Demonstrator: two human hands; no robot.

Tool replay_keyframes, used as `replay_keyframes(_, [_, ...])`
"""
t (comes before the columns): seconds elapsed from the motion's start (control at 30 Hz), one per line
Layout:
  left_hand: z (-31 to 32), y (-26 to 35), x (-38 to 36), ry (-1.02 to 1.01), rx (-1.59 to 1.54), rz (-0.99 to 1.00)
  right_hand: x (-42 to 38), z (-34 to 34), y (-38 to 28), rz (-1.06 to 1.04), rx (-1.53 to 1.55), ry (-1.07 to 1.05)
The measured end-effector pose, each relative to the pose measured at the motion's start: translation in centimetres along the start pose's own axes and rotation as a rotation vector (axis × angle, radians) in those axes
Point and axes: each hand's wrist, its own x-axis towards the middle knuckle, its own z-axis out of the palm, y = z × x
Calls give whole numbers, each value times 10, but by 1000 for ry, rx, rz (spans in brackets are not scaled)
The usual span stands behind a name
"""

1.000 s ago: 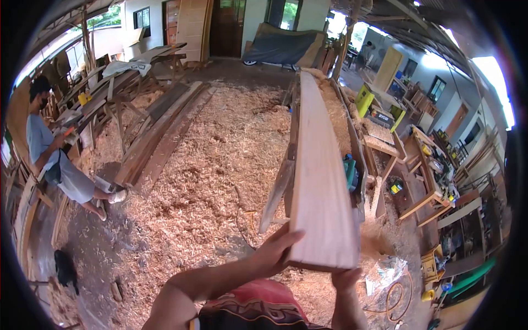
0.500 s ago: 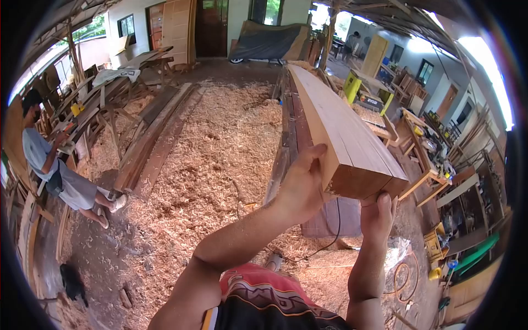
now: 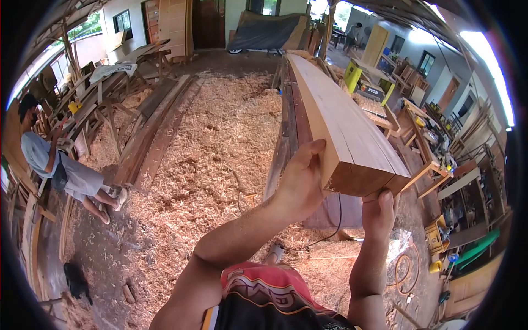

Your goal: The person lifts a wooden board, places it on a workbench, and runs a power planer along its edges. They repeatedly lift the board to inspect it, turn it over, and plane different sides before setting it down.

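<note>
A long, thick wooden beam (image 3: 349,121) stretches away from me, its near end raised in both hands. Its top face is pale and smooth with thin cracks, while the end grain is darker brown. My left hand (image 3: 301,179) grips the beam's left edge near the end, thumb up along the side and fingers underneath, partly hidden. My right hand (image 3: 379,212) supports the underside at the right corner, thumb pressed against the end face; its fingers are mostly hidden. Under the beam lie dark reddish boards (image 3: 330,213).
Wood shavings (image 3: 203,159) cover the floor. Stacked planks (image 3: 146,137) lie to the left, near a person (image 3: 60,159) standing. A yellow-green Ryobi machine (image 3: 368,82) stands right of the beam, before a cluttered workbench (image 3: 423,148). A cord (image 3: 330,237) and coiled hose (image 3: 406,272) lie close by.
My view has tilted slightly downward, so the background sits higher. Both hands keep hold of the beam in nearly the same place. The person on the left has shifted their stance slightly.
</note>
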Motion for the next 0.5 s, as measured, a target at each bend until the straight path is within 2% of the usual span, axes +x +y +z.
replay_keyframes(0.27, [-1, -7, 4, 18, 29, 39, -2, -3, 0, 11, 2, -7])
replay_keyframes(0.37, [1, -9, -1, 105, 46, -38, -18, -7, 11, 74, -46, 121])
replay_keyframes(0.43, [-8, -13, -4, 175, 74, -96, -38, -12, 19, 300, -132, 134])
replay_keyframes(0.5, [-54, -39, -11, 239, 124, -133, -65, -20, 34, 518, -218, 124])
